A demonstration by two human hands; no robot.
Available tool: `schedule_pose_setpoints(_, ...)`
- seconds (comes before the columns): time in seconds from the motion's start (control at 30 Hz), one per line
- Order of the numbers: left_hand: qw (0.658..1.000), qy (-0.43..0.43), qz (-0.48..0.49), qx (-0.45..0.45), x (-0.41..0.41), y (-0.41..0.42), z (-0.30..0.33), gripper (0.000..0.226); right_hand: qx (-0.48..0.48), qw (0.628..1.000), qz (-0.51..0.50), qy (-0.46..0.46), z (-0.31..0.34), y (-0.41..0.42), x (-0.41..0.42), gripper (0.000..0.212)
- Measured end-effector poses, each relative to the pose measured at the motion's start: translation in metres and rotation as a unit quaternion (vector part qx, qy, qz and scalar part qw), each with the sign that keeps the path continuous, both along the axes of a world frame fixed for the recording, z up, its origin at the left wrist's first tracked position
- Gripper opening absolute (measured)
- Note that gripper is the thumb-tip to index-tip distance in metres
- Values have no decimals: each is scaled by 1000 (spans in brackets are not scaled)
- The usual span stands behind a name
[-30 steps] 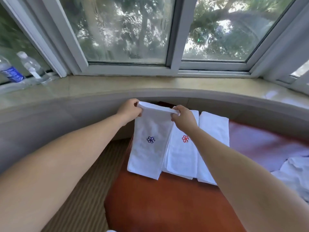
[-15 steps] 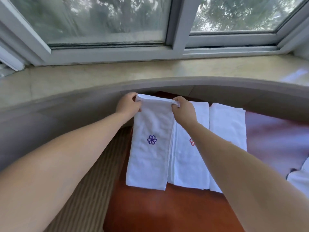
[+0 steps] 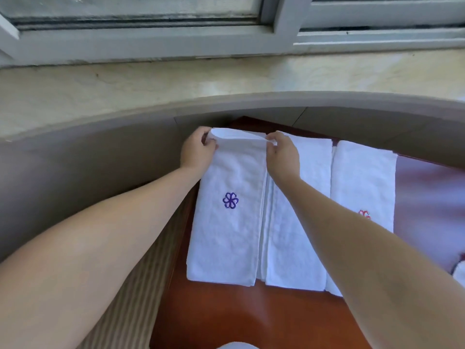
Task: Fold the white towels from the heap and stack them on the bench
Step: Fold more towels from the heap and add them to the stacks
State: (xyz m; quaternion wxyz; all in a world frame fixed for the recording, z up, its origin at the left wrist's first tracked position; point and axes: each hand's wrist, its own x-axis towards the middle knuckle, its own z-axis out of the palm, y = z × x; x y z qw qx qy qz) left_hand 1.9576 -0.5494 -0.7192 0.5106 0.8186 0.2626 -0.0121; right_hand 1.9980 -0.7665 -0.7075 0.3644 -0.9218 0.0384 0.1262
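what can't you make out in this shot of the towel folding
Head view only:
- Middle towel: any emblem is hidden by the right forearm.
- Right towel: its red emblem is half covered by the same forearm.
- Heap: cut off by the right edge.
- White thing at the bottom edge: cut off, unidentifiable.
- Left hand and right hand: fingertips tucked under the blue-flower towel.

The purple-flower towel [image 3: 226, 217] came down flat onto the bench [image 3: 226, 318], overlapping the folded towel [image 3: 297, 235] beside it.

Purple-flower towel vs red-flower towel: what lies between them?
Head view: one more folded white towel, crossed by the right forearm, lies between the purple-flower towel and the red-flower towel.
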Motion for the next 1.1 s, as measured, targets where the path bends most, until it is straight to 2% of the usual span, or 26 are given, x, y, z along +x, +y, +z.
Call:
schedule_pose_setpoints(0.1,999,18,-12,-42,9,-1,-7,32,-16,1000,0,9,-8,0,4,35)
schedule_pose_setpoints(0.17,996,51,-51,-59,10,0,-13,54,-2,999,34,36,-13,0,-1,50)
schedule_pose_setpoints(0.23,991,53,-99,-73,5,-1,-20,65,16,995,89,43,-18,-1,-13,68)
schedule_pose_setpoints(0.33,980,21,-196,-15,-6,-5,-31,69,-58,977,205,0,-30,-4,-34,75)
schedule_pose_setpoints(0.4,949,28,-299,95,-15,-6,-36,72,-137,952,273,2,-40,-6,-47,68)
schedule_pose_setpoints(0.47,881,53,-420,211,-28,-9,-40,71,-183,939,292,18,-44,-6,-59,60)
schedule_pose_setpoints(0.53,827,83,-481,277,-47,-12,-41,71,-198,937,287,21,-42,-6,-71,58)
schedule_pose_setpoints(0.77,777,112,-512,348,-144,-22,-34,76,-230,914,326,81,-28,-23,-135,79)
schedule_pose_setpoints(0.93,804,147,-475,327,-236,-35,-29,74,-249,907,328,89,-19,-34,-231,80)
schedule_pose_setpoints(1.1,808,176,-459,325,-303,-59,-17,70,-253,907,317,116,-5,-40,-310,74)
